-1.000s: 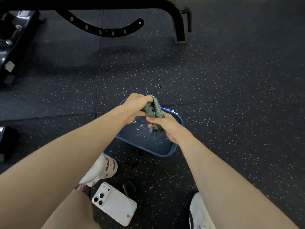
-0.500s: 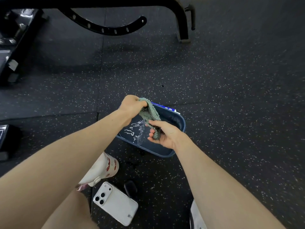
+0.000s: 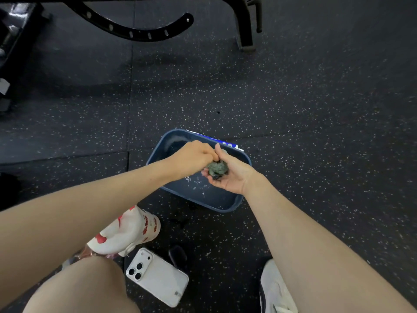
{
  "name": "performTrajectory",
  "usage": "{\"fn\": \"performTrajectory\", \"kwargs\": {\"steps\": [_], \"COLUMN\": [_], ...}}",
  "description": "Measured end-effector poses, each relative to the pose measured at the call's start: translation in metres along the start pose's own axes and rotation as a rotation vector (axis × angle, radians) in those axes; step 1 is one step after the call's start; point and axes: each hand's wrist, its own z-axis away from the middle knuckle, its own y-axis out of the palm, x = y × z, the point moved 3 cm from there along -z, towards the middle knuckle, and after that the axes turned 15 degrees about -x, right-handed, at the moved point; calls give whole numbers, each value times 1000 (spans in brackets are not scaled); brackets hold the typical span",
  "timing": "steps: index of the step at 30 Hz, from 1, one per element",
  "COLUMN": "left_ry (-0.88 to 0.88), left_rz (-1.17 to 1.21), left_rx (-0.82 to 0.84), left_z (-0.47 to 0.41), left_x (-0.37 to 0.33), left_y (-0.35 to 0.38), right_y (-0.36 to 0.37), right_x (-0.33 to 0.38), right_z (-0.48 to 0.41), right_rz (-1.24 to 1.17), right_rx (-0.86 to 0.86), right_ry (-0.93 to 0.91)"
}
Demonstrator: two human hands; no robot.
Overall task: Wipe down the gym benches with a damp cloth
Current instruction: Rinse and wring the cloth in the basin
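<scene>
Most of the grey-green cloth (image 3: 218, 168) is hidden: both hands close over it, and only a wadded lump shows between them, above the water in the dark blue basin (image 3: 226, 208). The left hand (image 3: 193, 155) is knuckles-up with its fingers curled down onto the top of the wad, the fingertips out of sight. The right hand (image 3: 232, 177) lies palm-up beneath it, cupped, with fingers and thumb wrapped round the bundle. Bunched like this, the cloth has no clear long axis and points no readable way. Splashes fleck the water under the hands.

A label behind the basin's far rim is too covered to read. The black bench frame (image 3: 140, 33) is cut off by the top edge – just 1 curved slotted bar and 1 leg show. A white phone (image 3: 158, 277) lies face down near a white bottle with red print (image 3: 129, 231), partly behind the left forearm. A white shoe (image 3: 276, 292) is clipped by the bottom edge.
</scene>
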Motion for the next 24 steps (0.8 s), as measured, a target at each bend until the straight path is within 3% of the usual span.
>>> {"fn": "performTrajectory", "kwargs": {"steps": [2,4,7,9,13,18,24], "left_ry": [-32,104,379,447,468,452,234], "left_rz": [15,-141,-546,-679,-753,-893,-805], "left_rx": [-55,-60,190,271,188,222,291], "left_z": [-7,-13,-14,-10,-10,-12,-23], "left_x": [6,12,25,27,24,12,10], "left_y": [-8,-14,0,11,25,27,19], "right_y": [-3,-3,1,4,11,25,26], "right_x": [-2,-2,-2,-1,1,9,13], "right_z": [-1,-3,-2,0,2,4,1], "right_rz": [69,111,237,371,708,1255,1368], "right_rx": [-67,-87,-3,71,87,-185,-322], "right_ry": [-1,3,-8,-23,-94,-363,-604]}}
